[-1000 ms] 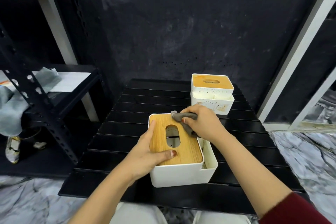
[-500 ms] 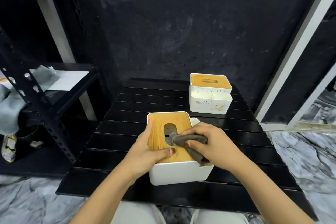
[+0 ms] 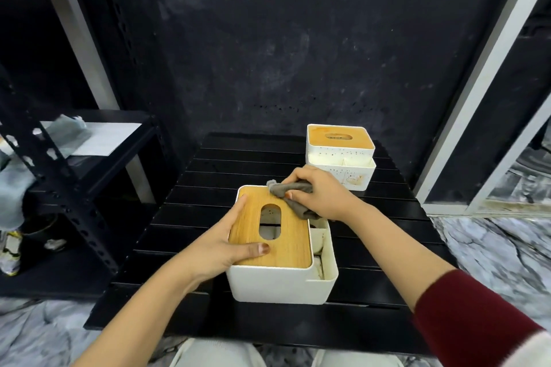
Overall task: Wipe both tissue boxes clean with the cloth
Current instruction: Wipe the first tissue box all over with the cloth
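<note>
head view: black slatted table (image 3: 372,235), marble floor (image 3: 492,247), dark wall (image 3: 283,39).

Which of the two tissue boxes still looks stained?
The far tissue box, standing untouched at the back of the table: orange smears mark its lid and front. The near tissue box, held by the left hand, has a clean-looking wooden lid.

Even, moderate indoor light, soft shadows, wide-angle bending and slight blur toward edges.
</note>
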Motion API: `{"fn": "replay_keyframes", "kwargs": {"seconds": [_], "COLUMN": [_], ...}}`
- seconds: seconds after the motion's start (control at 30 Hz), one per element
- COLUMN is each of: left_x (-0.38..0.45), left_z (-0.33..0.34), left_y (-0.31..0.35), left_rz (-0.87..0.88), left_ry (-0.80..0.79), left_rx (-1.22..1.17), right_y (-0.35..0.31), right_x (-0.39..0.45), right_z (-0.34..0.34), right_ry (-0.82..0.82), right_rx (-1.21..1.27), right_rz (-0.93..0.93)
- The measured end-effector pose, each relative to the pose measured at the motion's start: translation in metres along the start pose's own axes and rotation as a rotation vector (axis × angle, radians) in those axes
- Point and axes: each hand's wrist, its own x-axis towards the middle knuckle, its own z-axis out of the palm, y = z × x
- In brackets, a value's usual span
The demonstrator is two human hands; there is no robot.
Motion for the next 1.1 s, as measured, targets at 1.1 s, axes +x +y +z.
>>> {"fn": "replay_keyframes", "kwargs": {"seconds": [1.1], "left_x": [0.012], "left_z": [0.035], "left_y": [0.001], "left_rz": [0.055], "left_ry": [0.414], "left_rx": [-0.011], "right_y": [0.016], "right_x": [-0.102], "right_z": [0.002], "right_ry": [0.410], "right_rx": [0.153], "right_rz": [0.101]}}
